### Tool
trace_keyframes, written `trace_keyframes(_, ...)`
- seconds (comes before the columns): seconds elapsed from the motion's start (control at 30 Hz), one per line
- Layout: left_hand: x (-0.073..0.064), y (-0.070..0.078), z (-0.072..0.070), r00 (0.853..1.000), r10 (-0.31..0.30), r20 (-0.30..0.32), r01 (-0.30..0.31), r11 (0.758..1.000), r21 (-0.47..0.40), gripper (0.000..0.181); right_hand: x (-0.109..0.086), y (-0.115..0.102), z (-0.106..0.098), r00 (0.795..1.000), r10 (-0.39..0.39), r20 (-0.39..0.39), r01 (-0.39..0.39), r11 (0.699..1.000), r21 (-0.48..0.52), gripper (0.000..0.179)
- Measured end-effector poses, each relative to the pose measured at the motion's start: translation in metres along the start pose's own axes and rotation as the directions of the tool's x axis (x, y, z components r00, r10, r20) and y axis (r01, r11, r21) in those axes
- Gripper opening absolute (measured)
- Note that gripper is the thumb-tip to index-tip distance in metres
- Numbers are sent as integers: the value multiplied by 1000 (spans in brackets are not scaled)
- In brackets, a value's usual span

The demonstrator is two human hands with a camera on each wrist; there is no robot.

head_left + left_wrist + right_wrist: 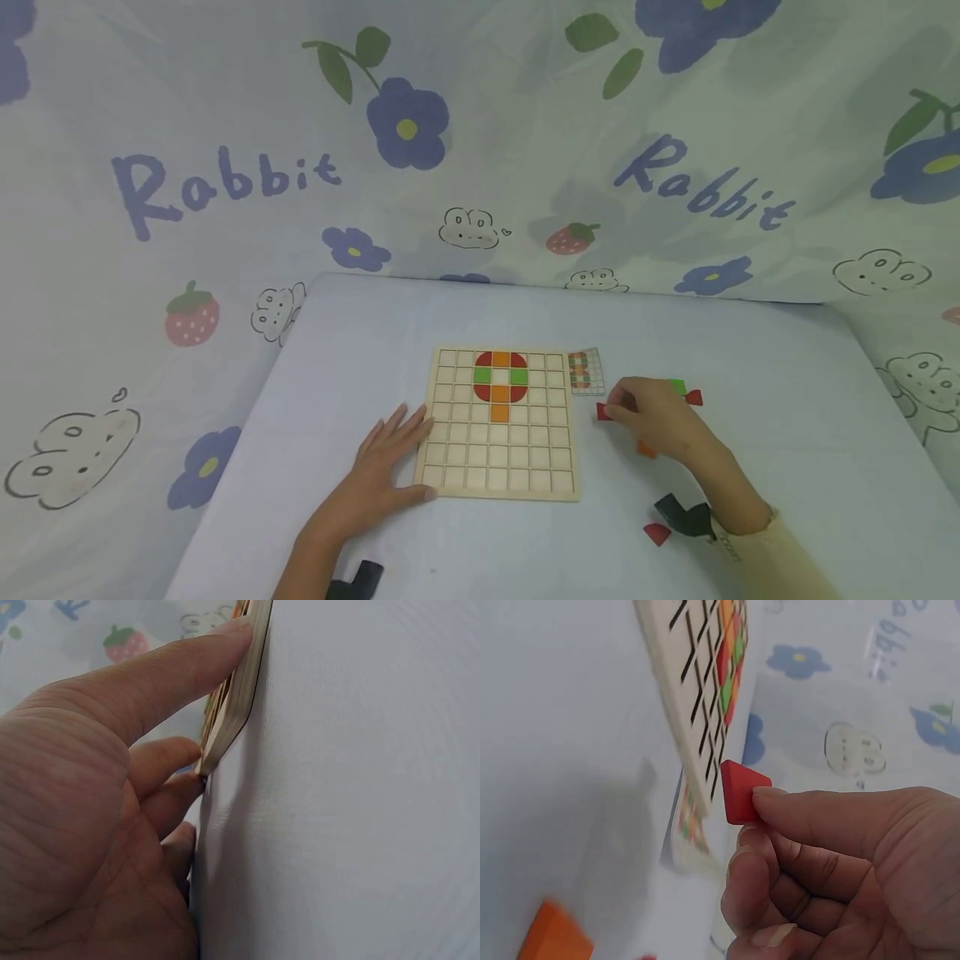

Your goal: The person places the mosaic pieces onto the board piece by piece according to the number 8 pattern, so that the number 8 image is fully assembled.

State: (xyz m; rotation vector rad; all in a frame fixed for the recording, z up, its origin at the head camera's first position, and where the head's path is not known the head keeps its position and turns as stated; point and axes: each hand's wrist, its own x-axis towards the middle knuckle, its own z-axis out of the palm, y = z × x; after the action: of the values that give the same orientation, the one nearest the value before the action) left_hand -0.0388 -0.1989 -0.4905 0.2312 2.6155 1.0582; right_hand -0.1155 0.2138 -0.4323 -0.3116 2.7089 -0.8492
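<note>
- The left hand (386, 471) is spread, thumb at the near left corner of the board (519, 457) and fingertips against its left edge; light, even pressure there should brace it best without pushing it askew.
- The board is pale and wood-like, a raised grid of square recesses with a rounded corner. Towards its far side, red pieces with rounded outer corners and squarish orange and green ones form a ring, with an orange tile (500, 412) just below.
- The card (592, 377), thin and printed with a small coloured grid, lies just beside the board's right edge, handy to read from.
- The right hand (658, 417) pinches a red piece (741, 796) between thumb and fingers, right of the board. Gripping only one end seems wise, leaving its outline visible for turning.
- That piece is smooth, thick and wedge-like, with crisp edges.
- Around that hand lie an orange piece (646, 449), a fan-shaped red piece (657, 534) nearer the person, and a green piece (678, 387) beside another red one (696, 397).
</note>
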Motion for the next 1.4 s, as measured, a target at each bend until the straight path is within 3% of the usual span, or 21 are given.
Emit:
trace_keyframes(0.17, -1, 1, -1, 1000, -4, 2, 4, 1000, 4, 102, 18, -19, 13, 998, -61, 25, 61, 998, -4, 9)
trace_keyframes(0.67, 1, 1, -2, 1000, 18, -10, -18, 1000, 13, 100, 64, -64, 58, 990, -115, 83, 115, 993, -2, 12)
trace_keyframes(1.17, 1, 0, 1, 1000, 18, -17, -18, 1000, -1, 101, 65, -72, 70, 986, -124, 108, 132, 989, -71, 20)
trace_keyframes(1.4, 1, -1, 0, 1000, 17, -12, -17, 1000, -1, 101, 61, -72, 75, 990, -106, 92, 111, 993, -49, 23)
